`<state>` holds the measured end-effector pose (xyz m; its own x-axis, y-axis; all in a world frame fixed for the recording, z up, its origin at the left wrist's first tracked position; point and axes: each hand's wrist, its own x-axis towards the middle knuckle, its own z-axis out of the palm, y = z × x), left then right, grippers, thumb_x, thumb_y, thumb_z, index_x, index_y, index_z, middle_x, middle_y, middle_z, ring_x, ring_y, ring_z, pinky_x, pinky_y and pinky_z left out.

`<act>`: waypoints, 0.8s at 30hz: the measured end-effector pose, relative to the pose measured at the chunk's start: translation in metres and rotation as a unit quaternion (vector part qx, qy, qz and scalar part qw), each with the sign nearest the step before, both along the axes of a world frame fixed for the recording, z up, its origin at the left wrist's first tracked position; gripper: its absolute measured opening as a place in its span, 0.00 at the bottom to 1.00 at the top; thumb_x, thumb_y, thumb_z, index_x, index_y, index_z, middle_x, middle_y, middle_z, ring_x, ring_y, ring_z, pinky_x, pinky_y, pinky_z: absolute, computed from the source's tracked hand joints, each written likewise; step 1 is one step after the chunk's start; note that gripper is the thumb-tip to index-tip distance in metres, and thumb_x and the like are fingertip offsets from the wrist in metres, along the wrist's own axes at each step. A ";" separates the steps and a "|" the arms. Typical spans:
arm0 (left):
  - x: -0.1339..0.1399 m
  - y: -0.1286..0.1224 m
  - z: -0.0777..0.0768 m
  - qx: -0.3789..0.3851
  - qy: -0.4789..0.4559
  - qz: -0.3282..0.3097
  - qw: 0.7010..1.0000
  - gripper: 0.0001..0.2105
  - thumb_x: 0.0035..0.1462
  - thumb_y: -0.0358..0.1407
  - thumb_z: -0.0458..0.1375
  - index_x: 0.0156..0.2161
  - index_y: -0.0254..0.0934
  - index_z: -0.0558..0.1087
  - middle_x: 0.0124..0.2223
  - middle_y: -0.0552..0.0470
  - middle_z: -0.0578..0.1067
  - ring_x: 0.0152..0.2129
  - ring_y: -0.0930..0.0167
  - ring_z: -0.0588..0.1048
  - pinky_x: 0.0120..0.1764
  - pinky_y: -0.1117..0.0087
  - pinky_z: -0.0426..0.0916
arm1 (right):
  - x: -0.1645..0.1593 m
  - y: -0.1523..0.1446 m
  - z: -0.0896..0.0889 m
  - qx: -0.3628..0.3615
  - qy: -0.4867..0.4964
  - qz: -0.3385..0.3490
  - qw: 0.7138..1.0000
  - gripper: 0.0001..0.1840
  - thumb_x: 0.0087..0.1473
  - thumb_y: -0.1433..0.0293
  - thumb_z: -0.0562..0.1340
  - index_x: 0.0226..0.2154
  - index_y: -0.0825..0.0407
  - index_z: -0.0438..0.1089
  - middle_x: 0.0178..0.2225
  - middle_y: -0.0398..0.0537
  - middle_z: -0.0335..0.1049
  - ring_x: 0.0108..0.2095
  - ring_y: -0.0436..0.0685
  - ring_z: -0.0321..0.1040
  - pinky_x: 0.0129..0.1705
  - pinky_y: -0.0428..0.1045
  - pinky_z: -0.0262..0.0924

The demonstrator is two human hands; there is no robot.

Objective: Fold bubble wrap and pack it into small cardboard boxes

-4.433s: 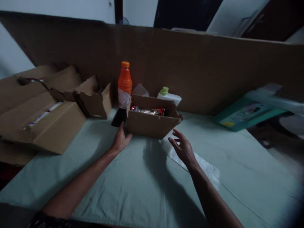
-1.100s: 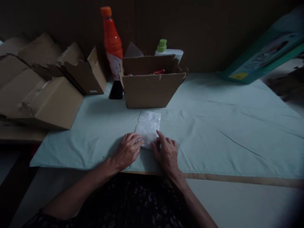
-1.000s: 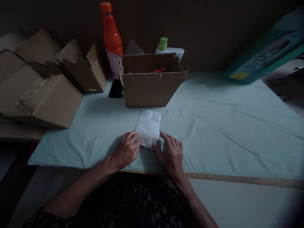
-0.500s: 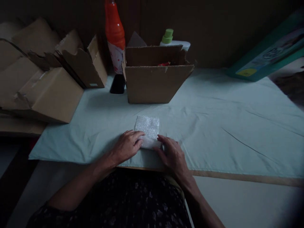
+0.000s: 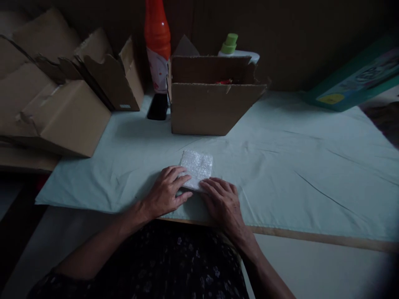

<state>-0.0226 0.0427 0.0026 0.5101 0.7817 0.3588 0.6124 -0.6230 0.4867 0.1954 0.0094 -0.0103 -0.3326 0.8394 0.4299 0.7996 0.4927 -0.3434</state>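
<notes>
A small, roughly square piece of bubble wrap (image 5: 197, 164) lies on the cloth in front of me, its near edge smooth and whitish like a folded strip. Whether anything is inside it I cannot tell. My left hand (image 5: 168, 189) rests its fingertips on the near left part, thumb stretched out apart on the cloth side. On the near right corner, the fingers of my right hand (image 5: 222, 199) press together, the thumb tucked mostly out of sight below them.
Behind the wrap stands an open cardboard box (image 5: 202, 110) with something red inside. A dark phone (image 5: 158, 106), an orange-red bottle (image 5: 158, 33) and a green-capped bottle (image 5: 230, 43) are near it. Cardboard boxes (image 5: 75, 118) crowd the left; a teal package (image 5: 339, 93) leans right.
The near strip of bubble wrap now lies flatter. My right fingers have moved left onto it, and my left thumb has come away from it. The view has shifted slightly.
</notes>
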 end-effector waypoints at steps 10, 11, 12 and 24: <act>-0.004 -0.005 0.000 -0.062 0.019 0.054 0.996 0.14 0.62 0.29 0.55 0.51 0.37 0.74 0.43 0.48 0.81 0.40 0.63 0.75 0.46 0.58 0.72 | 0.005 -0.002 0.009 -0.026 0.051 -0.001 0.998 0.13 0.63 0.68 0.61 0.50 0.50 0.72 0.46 0.54 0.78 0.44 0.62 0.72 0.43 0.57 0.63; -0.003 -0.003 -0.001 -0.055 0.040 0.068 0.995 0.14 0.62 0.29 0.55 0.51 0.37 0.74 0.42 0.47 0.80 0.41 0.62 0.75 0.47 0.57 0.72 | 0.005 -0.004 0.009 -0.016 0.045 -0.005 0.999 0.14 0.62 0.69 0.61 0.51 0.49 0.71 0.47 0.54 0.77 0.45 0.62 0.72 0.44 0.57 0.63; -0.001 -0.002 -0.002 -0.047 0.059 0.082 0.994 0.13 0.62 0.29 0.55 0.51 0.37 0.75 0.42 0.46 0.79 0.41 0.62 0.74 0.47 0.57 0.71 | 0.004 -0.005 0.009 -0.013 0.036 -0.003 0.999 0.15 0.62 0.70 0.62 0.52 0.49 0.71 0.49 0.54 0.76 0.46 0.62 0.71 0.45 0.57 0.63; -0.007 -0.028 0.000 -0.237 -0.287 0.219 0.902 0.21 0.61 0.39 0.59 0.58 0.36 0.66 0.46 0.46 0.74 0.40 0.68 0.75 0.44 0.64 0.74 | -0.012 0.021 0.002 -0.052 0.033 -0.006 0.998 0.12 0.65 0.70 0.58 0.48 0.49 0.75 0.38 0.51 0.81 0.41 0.60 0.75 0.45 0.56 0.63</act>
<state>-0.0294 0.0151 0.0022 -0.0476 0.9981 0.0380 0.3123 -0.0213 0.9497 0.1835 0.0304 -0.0080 -0.2961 0.8842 0.3612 0.7793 0.4423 -0.4439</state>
